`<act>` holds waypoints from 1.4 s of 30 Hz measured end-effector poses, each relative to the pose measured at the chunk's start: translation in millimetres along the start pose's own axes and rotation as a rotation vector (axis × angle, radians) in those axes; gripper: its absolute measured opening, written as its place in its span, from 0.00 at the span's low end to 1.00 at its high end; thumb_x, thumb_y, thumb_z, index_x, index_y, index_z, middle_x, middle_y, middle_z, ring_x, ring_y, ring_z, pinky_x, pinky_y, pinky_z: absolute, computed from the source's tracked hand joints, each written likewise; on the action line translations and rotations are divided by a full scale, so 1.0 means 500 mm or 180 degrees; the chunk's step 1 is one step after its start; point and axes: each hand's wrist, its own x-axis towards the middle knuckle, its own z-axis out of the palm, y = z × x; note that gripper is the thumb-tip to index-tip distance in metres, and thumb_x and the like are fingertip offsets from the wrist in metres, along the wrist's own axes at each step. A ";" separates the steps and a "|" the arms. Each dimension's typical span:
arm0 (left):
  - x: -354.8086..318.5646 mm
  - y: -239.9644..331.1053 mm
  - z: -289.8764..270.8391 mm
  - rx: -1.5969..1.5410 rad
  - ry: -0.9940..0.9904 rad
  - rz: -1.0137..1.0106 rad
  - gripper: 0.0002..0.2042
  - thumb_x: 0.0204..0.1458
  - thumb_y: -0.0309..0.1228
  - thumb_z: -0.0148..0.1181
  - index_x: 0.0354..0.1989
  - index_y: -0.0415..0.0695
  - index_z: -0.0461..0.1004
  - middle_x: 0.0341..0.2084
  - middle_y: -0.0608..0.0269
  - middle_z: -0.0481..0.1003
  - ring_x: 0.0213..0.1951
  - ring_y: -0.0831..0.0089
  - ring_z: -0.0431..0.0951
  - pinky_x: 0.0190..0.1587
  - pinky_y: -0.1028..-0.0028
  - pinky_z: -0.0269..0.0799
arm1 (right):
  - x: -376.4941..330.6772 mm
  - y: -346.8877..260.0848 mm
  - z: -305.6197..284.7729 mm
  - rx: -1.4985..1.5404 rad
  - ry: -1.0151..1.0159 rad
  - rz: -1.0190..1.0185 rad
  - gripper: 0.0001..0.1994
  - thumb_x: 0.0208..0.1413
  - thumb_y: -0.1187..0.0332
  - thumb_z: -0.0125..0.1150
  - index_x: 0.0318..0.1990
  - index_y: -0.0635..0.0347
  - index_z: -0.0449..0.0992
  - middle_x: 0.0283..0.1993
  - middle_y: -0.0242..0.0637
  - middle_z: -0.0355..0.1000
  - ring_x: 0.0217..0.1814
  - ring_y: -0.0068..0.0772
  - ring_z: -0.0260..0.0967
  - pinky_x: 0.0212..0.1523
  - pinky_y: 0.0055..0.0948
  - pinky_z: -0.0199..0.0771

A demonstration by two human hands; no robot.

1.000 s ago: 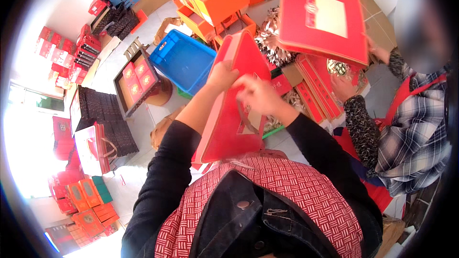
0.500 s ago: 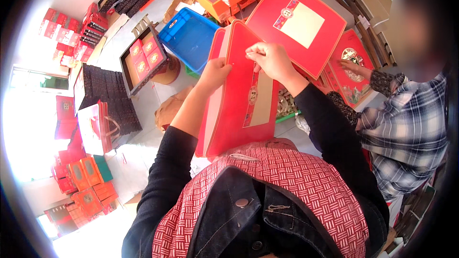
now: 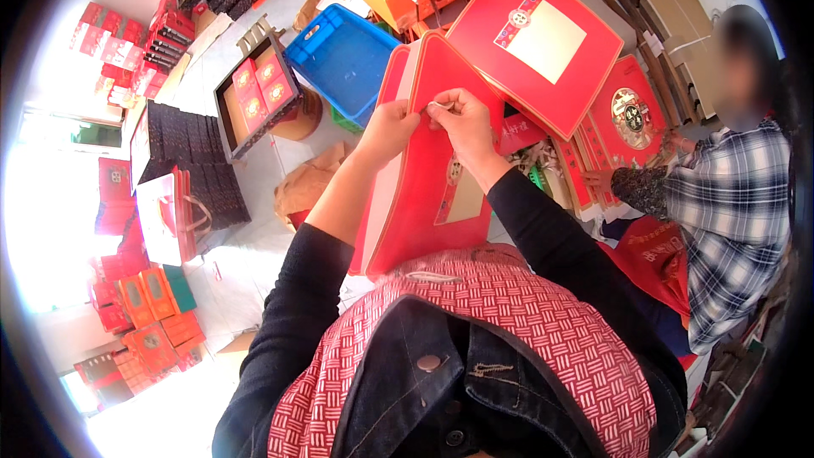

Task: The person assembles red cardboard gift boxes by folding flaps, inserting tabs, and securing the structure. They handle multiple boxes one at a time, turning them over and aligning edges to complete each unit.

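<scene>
A large red gift box (image 3: 407, 203) with a gold edge and a pale panel stands tilted against my lap. My left hand (image 3: 392, 131) is closed at the box's top edge, thumb and fingers pressed together. Right beside it, over the red face, my right hand (image 3: 465, 125) makes a pinch, its fingertips almost touching the left ones. Whatever the fingers grip is too small to make out. Behind my right hand lies another red box lid (image 3: 543, 42) with a cream panel.
A blue plastic crate (image 3: 339, 59) stands ahead, beside a dark tray (image 3: 263, 93) holding small red boxes. At right a co-worker in a plaid shirt (image 3: 729, 195) handles red boxes with a round emblem (image 3: 629, 114). Dark stacked boxes (image 3: 191, 161) and a brown paper bag (image 3: 309, 182) are at left.
My right hand has moved left and slightly down, close to my left hand. The co-worker has shifted back, with a hand now off the round emblem.
</scene>
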 end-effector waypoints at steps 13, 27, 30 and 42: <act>0.005 0.011 0.001 0.0367 0.0213 -0.0036 0.08 0.51 0.26 0.50 0.33 0.37 0.74 0.21 0.74 0.69 0.23 0.87 0.64 0.23 0.82 0.58 | 0.011 0.012 -0.018 -0.1633 0.0005 -0.0569 0.03 0.48 0.77 0.59 0.30 0.67 0.74 0.27 0.39 0.74 0.28 0.26 0.73 0.31 0.23 0.73; 0.018 -0.010 -0.002 0.0264 0.0274 -0.0011 0.07 0.52 0.26 0.50 0.32 0.36 0.74 0.22 0.70 0.72 0.25 0.85 0.68 0.27 0.80 0.63 | 0.017 -0.009 -0.014 -0.2027 -0.0182 -0.0555 0.05 0.51 0.74 0.59 0.31 0.67 0.72 0.28 0.40 0.73 0.28 0.28 0.72 0.32 0.25 0.71; 0.010 0.007 0.002 0.0391 0.0288 0.0078 0.07 0.51 0.26 0.50 0.32 0.35 0.74 0.23 0.69 0.73 0.26 0.84 0.69 0.27 0.79 0.64 | 0.016 -0.013 -0.012 -0.2107 -0.0099 -0.0649 0.06 0.51 0.73 0.60 0.31 0.67 0.72 0.28 0.41 0.73 0.29 0.29 0.72 0.31 0.25 0.71; -0.005 0.031 0.006 0.1161 0.0588 0.0333 0.10 0.48 0.30 0.50 0.29 0.35 0.72 0.21 0.44 0.73 0.27 0.54 0.75 0.30 0.63 0.68 | 0.008 -0.023 0.006 -0.2691 -0.0120 -0.1641 0.05 0.46 0.75 0.60 0.27 0.65 0.69 0.27 0.45 0.70 0.30 0.44 0.70 0.32 0.37 0.70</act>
